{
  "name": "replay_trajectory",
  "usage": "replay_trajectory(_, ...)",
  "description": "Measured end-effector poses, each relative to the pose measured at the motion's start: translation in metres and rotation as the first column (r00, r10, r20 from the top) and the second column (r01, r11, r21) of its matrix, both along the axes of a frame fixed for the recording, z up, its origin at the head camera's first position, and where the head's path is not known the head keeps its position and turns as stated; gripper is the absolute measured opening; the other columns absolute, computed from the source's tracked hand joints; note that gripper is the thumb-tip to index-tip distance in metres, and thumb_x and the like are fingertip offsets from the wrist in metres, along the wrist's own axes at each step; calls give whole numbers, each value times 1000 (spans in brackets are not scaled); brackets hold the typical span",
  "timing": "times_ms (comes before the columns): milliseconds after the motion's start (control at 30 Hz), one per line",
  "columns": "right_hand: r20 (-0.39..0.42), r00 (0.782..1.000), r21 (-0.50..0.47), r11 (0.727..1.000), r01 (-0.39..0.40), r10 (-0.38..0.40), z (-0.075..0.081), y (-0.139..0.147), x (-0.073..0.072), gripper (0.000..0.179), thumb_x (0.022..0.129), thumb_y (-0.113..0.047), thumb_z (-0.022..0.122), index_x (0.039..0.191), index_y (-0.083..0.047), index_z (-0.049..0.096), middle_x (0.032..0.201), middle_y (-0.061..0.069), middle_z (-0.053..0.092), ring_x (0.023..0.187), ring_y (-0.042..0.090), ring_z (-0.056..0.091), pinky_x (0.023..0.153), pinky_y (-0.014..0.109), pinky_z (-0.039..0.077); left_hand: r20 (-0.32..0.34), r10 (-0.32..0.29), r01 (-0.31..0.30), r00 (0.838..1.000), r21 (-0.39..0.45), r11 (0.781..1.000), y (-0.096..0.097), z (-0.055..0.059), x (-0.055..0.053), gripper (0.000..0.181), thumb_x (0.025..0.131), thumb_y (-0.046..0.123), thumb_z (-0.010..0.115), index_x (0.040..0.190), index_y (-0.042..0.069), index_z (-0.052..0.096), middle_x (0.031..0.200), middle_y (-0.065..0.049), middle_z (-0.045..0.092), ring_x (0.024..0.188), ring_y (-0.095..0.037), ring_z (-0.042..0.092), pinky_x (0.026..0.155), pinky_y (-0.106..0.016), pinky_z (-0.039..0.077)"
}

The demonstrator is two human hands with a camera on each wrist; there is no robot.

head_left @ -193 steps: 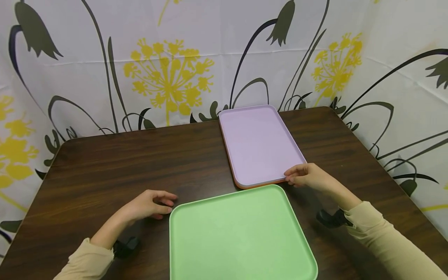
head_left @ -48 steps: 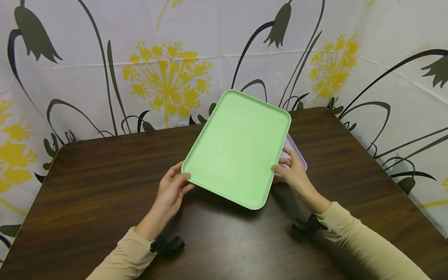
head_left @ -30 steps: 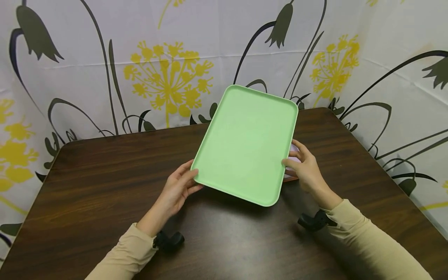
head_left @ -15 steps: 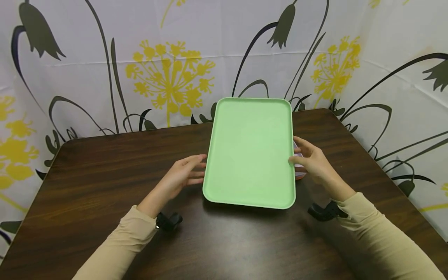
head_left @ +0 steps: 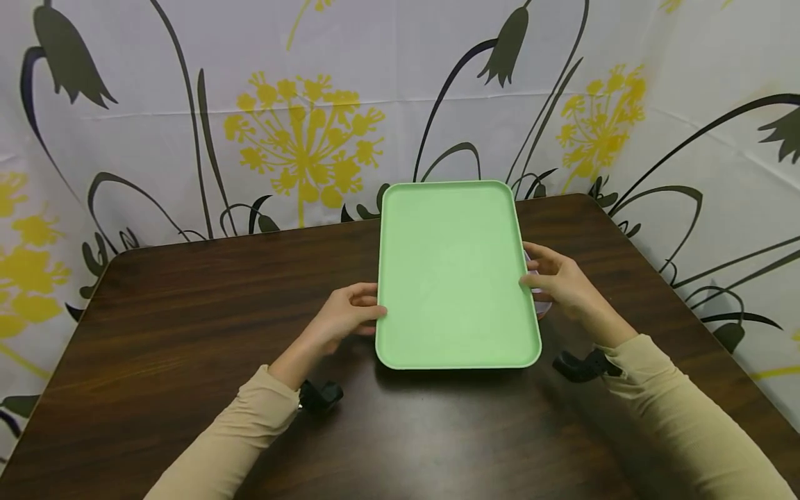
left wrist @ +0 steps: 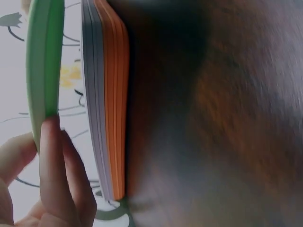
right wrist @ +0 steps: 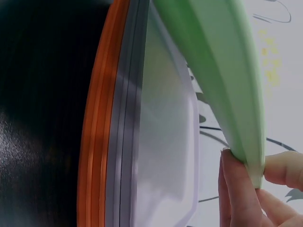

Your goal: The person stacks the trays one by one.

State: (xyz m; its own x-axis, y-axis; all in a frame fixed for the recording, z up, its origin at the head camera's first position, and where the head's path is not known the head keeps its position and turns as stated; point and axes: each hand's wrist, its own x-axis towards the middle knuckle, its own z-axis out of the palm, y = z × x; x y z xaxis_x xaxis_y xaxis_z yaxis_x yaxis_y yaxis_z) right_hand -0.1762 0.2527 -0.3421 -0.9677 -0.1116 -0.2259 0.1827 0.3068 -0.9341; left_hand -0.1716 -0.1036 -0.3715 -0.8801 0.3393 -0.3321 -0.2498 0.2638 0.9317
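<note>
A light green tray (head_left: 453,278) is held up between both hands, above a stack on the table. My left hand (head_left: 344,316) pinches its left edge, thumb on the rim and fingers beneath, as the left wrist view also shows. On the opposite edge my right hand (head_left: 562,285) grips the rim between thumb and fingers. Under it lies a lilac tray (right wrist: 165,142) on top of an orange tray (right wrist: 97,137); the head view shows only a sliver of them by the right fingers. A gap separates the green tray from the lilac one in both wrist views.
The dark wood table (head_left: 219,312) spreads out on all sides of the stack. Close behind its back edge hangs a white curtain (head_left: 187,139) with yellow flowers and grey stems, which continues along the right side. Black wrist cameras sit under both wrists.
The green tray, earlier flat at the table's front, has been lifted over the lilac tray, then turned straighter and lowered slightly. My left hand let go of its corner and took its left edge.
</note>
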Motion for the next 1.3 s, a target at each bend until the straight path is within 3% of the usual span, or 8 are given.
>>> replay_trajectory(133, 17, 1000, 10, 1000, 4, -4, -2, 2, -4, 67, 92, -8, 58, 151, -6, 25, 103, -11, 58, 85, -3, 62, 76, 22, 59, -7, 61, -61, 998, 0, 998, 8, -2, 0, 55, 92, 7, 60, 142, 1, 40, 127, -24, 56, 89, -12, 65, 73, -28, 60)
replay_trajectory(267, 25, 999, 41, 999, 20, -21, -2, 3, -7, 63, 94, -12, 58, 149, -4, 29, 128, 10, 52, 86, -5, 61, 78, 19, 57, -6, 115, -115, 993, 27, 993, 15, -3, 1, 52, 91, 4, 59, 140, 2, 44, 124, -23, 58, 82, -9, 65, 63, -21, 58)
replay_trajectory(467, 4, 1000, 75, 997, 13, -13, -1, 7, -9, 63, 90, -11, 63, 146, -2, 36, 109, -5, 56, 83, -2, 60, 73, 19, 56, 5, 165, -165, 986, 67, 984, 25, -2, 2, 51, 90, 3, 59, 139, 2, 45, 123, -22, 58, 81, -10, 67, 64, -22, 60)
replay_trajectory(567, 7, 1000, 98, 995, -7, 6, -1, 9, -10, 68, 89, -6, 63, 148, -3, 31, 120, 4, 54, 88, -3, 59, 75, 19, 55, 2, 183, -182, 983, 70, 981, 30, -2, 2, 51, 90, 2, 60, 139, 5, 46, 122, -21, 58, 84, -12, 67, 66, -23, 60)
replay_trajectory(767, 19, 1000, 143, 989, -26, 24, 0, 12, -13, 78, 87, 3, 61, 152, -7, 22, 150, 23, 32, 124, 29, 49, 77, 13, 50, 11, 216, -216, 976, 87, 973, 41, 1, -3, 51, 90, 3, 60, 139, 7, 46, 122, -18, 58, 90, -15, 66, 68, -26, 61)
replay_trajectory(833, 13, 1000, 150, 989, -17, 15, 0, 14, -14, 77, 86, 6, 61, 152, -5, 23, 149, 25, 34, 122, 26, 52, 77, 11, 50, 16, 231, -231, 973, 93, 969, 45, 2, -5, 51, 90, 3, 60, 139, 6, 46, 121, -18, 58, 90, -16, 65, 67, -25, 60)
replay_trajectory(1000, -16, 1000, 192, 981, 29, -27, -2, 17, -17, 69, 85, 7, 60, 147, 3, 32, 140, 28, 43, 89, -8, 54, 74, 9, 49, 36, 253, -255, 967, 94, 962, 54, 2, -8, 50, 90, 3, 60, 138, 6, 47, 120, -18, 58, 88, -16, 65, 65, -24, 60)
replay_trajectory(1300, -3, 998, 237, 969, 65, -66, -11, 23, -28, 64, 86, 5, 57, 146, 2, 34, 141, 27, 43, 91, -1, 49, 72, 7, 47, 65, 267, -273, 961, 96, 957, 65, -3, -15, 48, 90, 3, 61, 137, 7, 49, 124, -17, 58, 101, -29, 66, 69, -24, 61)
